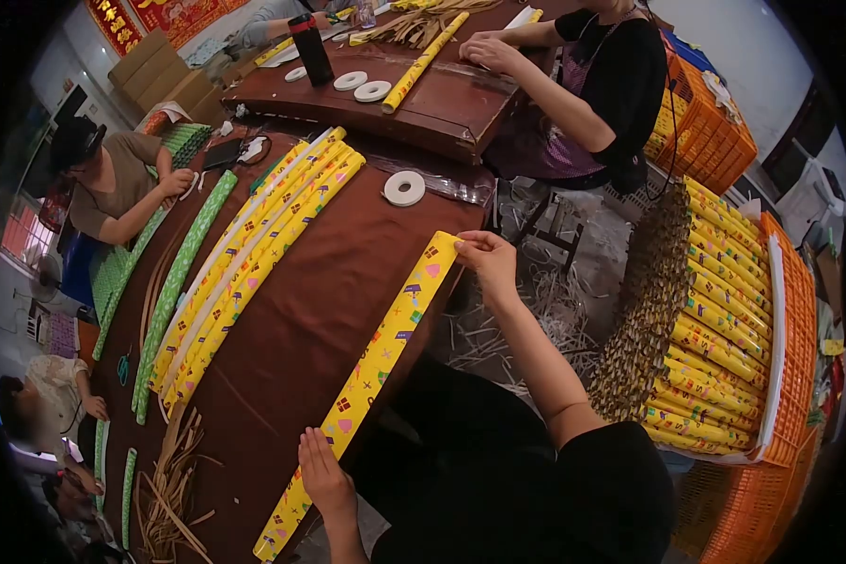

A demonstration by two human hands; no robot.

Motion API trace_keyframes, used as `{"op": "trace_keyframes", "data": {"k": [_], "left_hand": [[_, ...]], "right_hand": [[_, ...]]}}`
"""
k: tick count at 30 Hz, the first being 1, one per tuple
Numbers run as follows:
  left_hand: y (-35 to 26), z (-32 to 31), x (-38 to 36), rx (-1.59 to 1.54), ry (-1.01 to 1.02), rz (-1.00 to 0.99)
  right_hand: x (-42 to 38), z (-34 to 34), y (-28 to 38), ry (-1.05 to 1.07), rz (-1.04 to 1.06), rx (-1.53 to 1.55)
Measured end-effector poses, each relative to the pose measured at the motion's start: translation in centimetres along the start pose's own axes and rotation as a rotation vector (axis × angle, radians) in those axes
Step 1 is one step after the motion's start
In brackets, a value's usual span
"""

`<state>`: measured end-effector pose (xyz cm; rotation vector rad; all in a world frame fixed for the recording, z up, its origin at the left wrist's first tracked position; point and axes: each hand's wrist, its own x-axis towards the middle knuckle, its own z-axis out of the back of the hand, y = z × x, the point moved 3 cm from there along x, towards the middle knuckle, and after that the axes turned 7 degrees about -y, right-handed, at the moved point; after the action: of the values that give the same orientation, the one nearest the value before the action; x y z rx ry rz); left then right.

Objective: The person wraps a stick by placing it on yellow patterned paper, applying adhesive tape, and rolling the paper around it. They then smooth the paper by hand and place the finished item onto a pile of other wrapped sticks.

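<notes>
A long yellow patterned strip [371, 376] lies slantwise along the near edge of the brown table. At its upper end my right hand [489, 261] pinches the corner between thumb and fingers. Lower down, my left hand [325, 475] rests flat on the strip's left side, its fingers stretched out. To the left, several yellow rolls [282, 221] lie side by side with pale strips among them. A white tape roll [404, 188] sits on the table above the strip's upper end.
Green rolls [193, 254] and brown strips [171, 479] lie at the left of the table [263, 376]. An orange crate [790, 348] at the right holds many yellow rolls. Co-workers sit across at the top and along the left. Paper scraps cover the floor.
</notes>
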<state>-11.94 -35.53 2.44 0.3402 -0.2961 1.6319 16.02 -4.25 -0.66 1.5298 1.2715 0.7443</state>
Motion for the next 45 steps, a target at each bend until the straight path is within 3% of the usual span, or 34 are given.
{"op": "trace_keyframes", "data": {"k": [13,21,33,45], "left_hand": [[-0.1,0.1,0.1,-0.01,0.022,0.002],[-0.1,0.1,0.1,-0.01,0.001,-0.001],[-0.2,0.2,0.1,-0.012,0.013,0.005],[-0.3,0.3,0.1,-0.006,0.021,0.014]], "right_hand": [[-0.2,0.1,-0.1,-0.019,-0.039,0.006],[-0.7,0.2,-1.0,-0.054,-0.152,0.272],[-0.9,0.2,-1.9,-0.121,-0.227,0.377],[-0.6,0.5,-1.6,-0.116,-0.263,0.305]]}}
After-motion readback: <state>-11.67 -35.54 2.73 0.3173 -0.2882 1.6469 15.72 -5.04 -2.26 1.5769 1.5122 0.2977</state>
